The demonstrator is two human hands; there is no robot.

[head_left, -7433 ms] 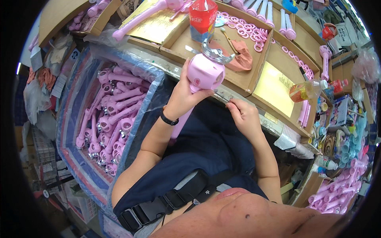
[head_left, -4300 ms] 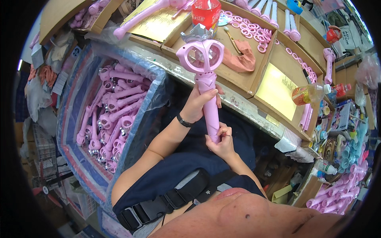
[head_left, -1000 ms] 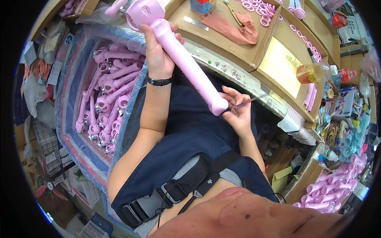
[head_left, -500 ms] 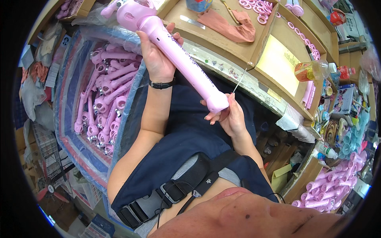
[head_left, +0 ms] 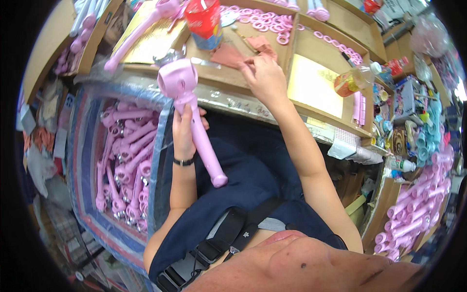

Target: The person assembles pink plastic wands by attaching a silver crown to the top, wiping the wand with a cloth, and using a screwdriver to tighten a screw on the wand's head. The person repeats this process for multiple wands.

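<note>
My left hand (head_left: 183,134) is wrapped round the upper handle of a pink toy wand (head_left: 208,153). The wand tilts, with its hollow pink head at the top and its narrow end over my lap. Above the table's front edge, my right hand (head_left: 268,80) reaches into a shallow cardboard tray (head_left: 233,83). Its fingers are closed on a salmon-coloured cloth (head_left: 227,55), which bunches up around them. A thin brush-like stick (head_left: 243,39) lies against the cloth. Whether anything else is in my right hand is hidden.
At left, a striped bag (head_left: 87,170) holds several pink wands. A red and blue container (head_left: 203,24) stands in the tray, near pink rings (head_left: 265,22). Yellow paper (head_left: 314,85) and a bottle of yellow liquid (head_left: 350,82) lie right. More pink parts (head_left: 413,209) fill a box.
My right hand has left the wand's narrow end and moved up to the cloth; the thin metal tool it held no longer shows. My left hand has lowered the wand and tilted it more upright.
</note>
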